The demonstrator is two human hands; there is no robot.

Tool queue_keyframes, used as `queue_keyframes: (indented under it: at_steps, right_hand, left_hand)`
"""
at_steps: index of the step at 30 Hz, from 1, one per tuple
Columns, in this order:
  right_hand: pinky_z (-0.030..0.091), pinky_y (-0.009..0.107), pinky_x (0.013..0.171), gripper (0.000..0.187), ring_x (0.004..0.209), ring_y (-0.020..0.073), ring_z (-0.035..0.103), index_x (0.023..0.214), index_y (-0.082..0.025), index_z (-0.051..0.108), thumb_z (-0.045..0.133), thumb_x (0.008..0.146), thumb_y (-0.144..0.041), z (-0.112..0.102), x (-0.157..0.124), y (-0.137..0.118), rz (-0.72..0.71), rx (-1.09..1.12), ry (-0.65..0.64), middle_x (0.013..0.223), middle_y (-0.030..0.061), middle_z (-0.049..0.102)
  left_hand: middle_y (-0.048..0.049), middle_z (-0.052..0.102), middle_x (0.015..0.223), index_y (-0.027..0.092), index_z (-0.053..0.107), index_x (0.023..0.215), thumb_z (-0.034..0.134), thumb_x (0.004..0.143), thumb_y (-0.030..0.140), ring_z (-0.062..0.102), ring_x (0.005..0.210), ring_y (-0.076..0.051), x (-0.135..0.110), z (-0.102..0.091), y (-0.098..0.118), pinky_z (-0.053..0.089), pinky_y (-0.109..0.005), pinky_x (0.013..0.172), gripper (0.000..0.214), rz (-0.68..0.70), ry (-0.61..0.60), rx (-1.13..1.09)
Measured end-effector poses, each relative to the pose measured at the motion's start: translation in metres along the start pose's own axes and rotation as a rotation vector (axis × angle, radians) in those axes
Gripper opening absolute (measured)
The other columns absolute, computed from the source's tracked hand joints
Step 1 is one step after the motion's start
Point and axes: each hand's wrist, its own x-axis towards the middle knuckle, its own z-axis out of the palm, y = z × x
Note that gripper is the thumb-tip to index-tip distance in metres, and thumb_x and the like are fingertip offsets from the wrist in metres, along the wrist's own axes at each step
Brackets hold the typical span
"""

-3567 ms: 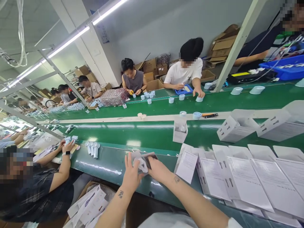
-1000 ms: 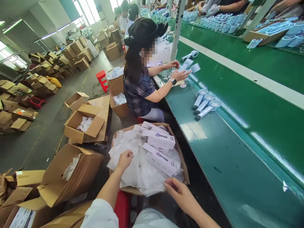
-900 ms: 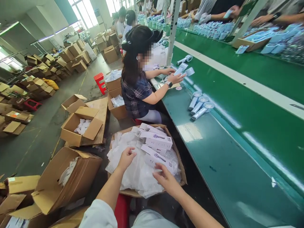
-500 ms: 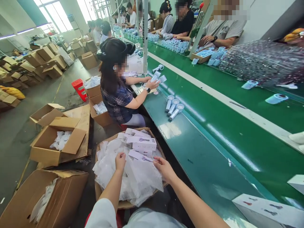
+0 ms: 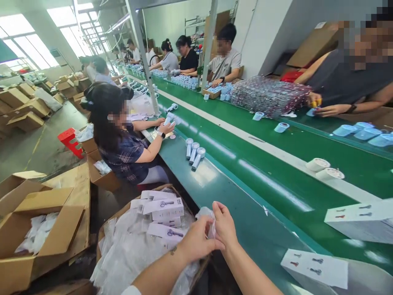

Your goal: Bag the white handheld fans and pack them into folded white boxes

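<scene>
A crumpled translucent plastic bag (image 5: 205,212) is held between my two hands, above the near edge of the green worktable (image 5: 245,223). My left hand (image 5: 198,241) is closed around its lower part. With fingers pinched and touching the left ones, my right hand (image 5: 224,225) grips its right side; the exact hold is partly hidden. Below and to the left, a carton (image 5: 106,219) is heaped with clear plastic bags (image 5: 125,246). White printed boxes (image 5: 162,204) lie on top of that heap, close to my left wrist.
Three handheld fans (image 5: 194,153) lie on the worktable, beyond which runs a green conveyor (image 5: 227,139). A co-worker (image 5: 123,143) sits ahead at the left. White printed boxes (image 5: 316,266) stand at right. Open cartons (image 5: 52,241) are on the left; other people work across the line.
My hands have come together and shifted from over the carton towards the worktable edge, now with a plastic bag between them. The view has turned right.
</scene>
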Motion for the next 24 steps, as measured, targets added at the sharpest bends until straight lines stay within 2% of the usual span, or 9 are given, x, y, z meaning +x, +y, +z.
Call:
queue_keyframes:
  at_steps: [1,4,6,8,12,15,17,20,24]
  right_hand:
    - [0.047,0.027,0.054,0.042,0.060,0.0166,0.057,0.085,-0.024,0.059,0.064,0.072,-0.063,-0.005,0.003,-0.012,-0.074,-0.038,-0.002,0.068,-0.0018,0.062]
    - [0.047,0.028,0.056,0.039,0.062,0.0175,0.056,0.077,-0.022,0.062,0.065,0.073,-0.060,-0.025,0.005,-0.043,-0.302,-0.224,-0.116,0.070,0.0002,0.063]
    - [0.049,0.030,0.062,0.035,0.068,0.0196,0.059,0.081,-0.022,0.066,0.073,0.067,-0.053,-0.040,0.004,-0.054,-0.423,-0.370,-0.234,0.078,0.0024,0.066]
    - [0.052,0.031,0.068,0.036,0.072,0.0210,0.062,0.092,-0.022,0.067,0.072,0.070,-0.049,-0.053,0.004,-0.054,-0.463,-0.449,-0.241,0.085,0.0047,0.068]
    - [0.056,0.033,0.069,0.039,0.077,0.0234,0.067,0.106,-0.020,0.065,0.060,0.082,-0.050,-0.075,0.010,-0.044,-0.450,-0.445,0.012,0.092,0.0098,0.071]
    - [0.056,0.032,0.067,0.027,0.080,0.0238,0.067,0.098,-0.023,0.068,0.057,0.087,-0.044,-0.092,0.012,-0.044,-0.577,-0.491,-0.008,0.095,0.0116,0.070]
    - [0.055,0.029,0.059,0.024,0.072,0.0217,0.066,0.092,-0.024,0.070,0.053,0.091,-0.041,-0.101,0.012,-0.049,-0.639,-0.517,-0.053,0.092,0.0118,0.068]
    - [0.054,0.029,0.057,0.024,0.068,0.0199,0.064,0.097,-0.024,0.071,0.053,0.091,-0.040,-0.104,0.015,-0.058,-0.619,-0.548,-0.022,0.093,0.0118,0.068]
    - [0.056,0.031,0.066,0.034,0.076,0.0204,0.065,0.112,-0.023,0.069,0.056,0.085,-0.040,-0.094,0.028,-0.069,-0.493,-0.519,0.006,0.106,0.0113,0.067]
  left_hand:
    - [0.0028,0.063,0.073,0.019,0.065,0.091,0.084,0.057,0.028,0.054,0.064,-0.013,0.012,0.008,0.012,0.042,-0.023,0.058,0.040,0.003,-0.078,-0.067]
    - [0.0057,0.053,0.055,0.016,0.062,0.069,0.077,0.066,0.036,0.045,0.052,-0.008,0.054,0.007,0.041,0.036,-0.022,0.052,0.025,-0.026,-0.085,-0.170]
    - [0.0042,0.056,0.056,0.015,0.063,0.066,0.078,0.064,0.035,0.049,0.053,-0.009,0.088,-0.003,0.059,0.039,-0.022,0.054,0.025,-0.028,-0.123,-0.108]
    - [0.0015,0.063,0.061,0.015,0.066,0.068,0.082,0.059,0.032,0.058,0.059,-0.013,0.129,-0.010,0.076,0.045,-0.024,0.059,0.025,-0.071,-0.135,0.069]
    - [-0.0110,0.070,0.096,0.015,0.065,0.096,0.065,0.080,0.031,0.065,0.097,-0.026,0.216,-0.014,0.093,0.049,-0.032,0.079,0.023,-0.150,0.182,0.328]
    - [-0.0224,0.060,0.121,0.011,0.054,0.115,0.063,0.081,0.022,0.051,0.124,-0.035,0.261,-0.015,0.087,0.043,-0.040,0.093,0.037,-0.218,0.395,0.390]
    - [-0.0248,0.058,0.122,0.010,0.051,0.113,0.066,0.078,0.021,0.050,0.126,-0.037,0.275,-0.013,0.078,0.043,-0.042,0.094,0.040,-0.253,0.457,0.394]
    - [-0.0195,0.064,0.108,0.014,0.053,0.103,0.064,0.081,0.027,0.059,0.112,-0.032,0.271,-0.008,0.068,0.046,-0.038,0.086,0.028,-0.246,0.470,0.330]
    - [-0.0063,0.064,0.078,0.018,0.051,0.086,0.051,0.088,0.047,0.064,0.071,-0.018,0.217,0.002,0.073,0.048,-0.027,0.060,0.029,-0.212,0.413,0.168]
